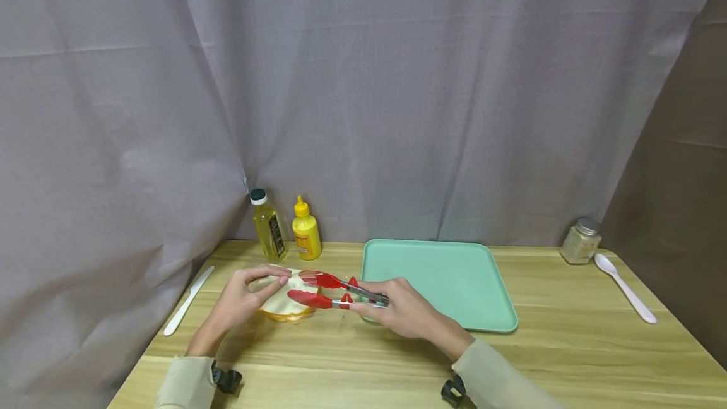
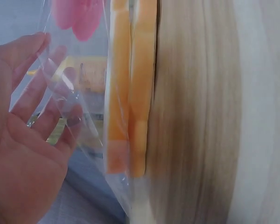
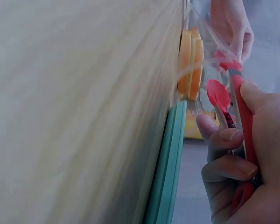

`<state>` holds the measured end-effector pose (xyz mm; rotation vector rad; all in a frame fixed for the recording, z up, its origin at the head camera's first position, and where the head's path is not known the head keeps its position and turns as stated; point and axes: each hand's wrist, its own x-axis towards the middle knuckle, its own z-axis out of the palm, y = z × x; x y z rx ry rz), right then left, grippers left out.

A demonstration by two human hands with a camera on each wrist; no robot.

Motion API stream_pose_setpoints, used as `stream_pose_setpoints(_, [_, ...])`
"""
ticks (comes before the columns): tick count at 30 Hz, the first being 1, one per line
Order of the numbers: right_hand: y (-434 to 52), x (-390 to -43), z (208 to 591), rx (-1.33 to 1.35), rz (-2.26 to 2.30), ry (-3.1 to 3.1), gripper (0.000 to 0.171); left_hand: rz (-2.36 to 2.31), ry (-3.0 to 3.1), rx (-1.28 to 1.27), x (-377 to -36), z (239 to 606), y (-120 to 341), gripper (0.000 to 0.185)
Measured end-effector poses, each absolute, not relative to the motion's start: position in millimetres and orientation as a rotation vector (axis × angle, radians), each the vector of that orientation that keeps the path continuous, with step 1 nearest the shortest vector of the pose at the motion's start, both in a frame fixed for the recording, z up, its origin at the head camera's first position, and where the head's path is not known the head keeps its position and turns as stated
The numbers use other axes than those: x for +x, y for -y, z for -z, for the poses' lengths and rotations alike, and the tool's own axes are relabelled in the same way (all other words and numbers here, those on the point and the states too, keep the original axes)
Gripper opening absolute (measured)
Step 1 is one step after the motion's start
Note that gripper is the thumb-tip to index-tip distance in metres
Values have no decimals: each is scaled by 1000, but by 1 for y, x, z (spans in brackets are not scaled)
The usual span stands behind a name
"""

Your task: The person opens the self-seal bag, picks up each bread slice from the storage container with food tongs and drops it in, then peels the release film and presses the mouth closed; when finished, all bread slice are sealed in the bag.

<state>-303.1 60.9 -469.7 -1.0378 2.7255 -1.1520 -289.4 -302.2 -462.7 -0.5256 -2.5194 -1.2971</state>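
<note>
Sleeve [image 1: 502, 376], lower right; my right grip [image 1: 397, 308], centre, holds parted red tongs [image 1: 325, 280], seemingly spread for bread [image 1: 281, 300]; left grip [image 1: 244, 292], centre left, pinches clear bag [image 2: 94, 131], apparently for access.

Grey cloth [image 1: 397, 112] hangs behind the tabletop [image 1: 341, 365] and along its left side, creased and falling in soft vertical folds. On the right, a side panel [image 1: 676, 194] looks darker and browner. The tabletop shows yellowish wood grain under soft light.
</note>
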Motion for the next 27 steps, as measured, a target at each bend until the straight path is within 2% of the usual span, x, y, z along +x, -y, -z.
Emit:
stream_pose_setpoints(14, [-141,-285,467,-914,1159,-2843,67,1247,2519,-549,-293,460,298,18])
stream_pose_setpoints(27, [-230,-268,470,-663,1331,-2977,70,1203,2548,-482,-288,465,308,14])
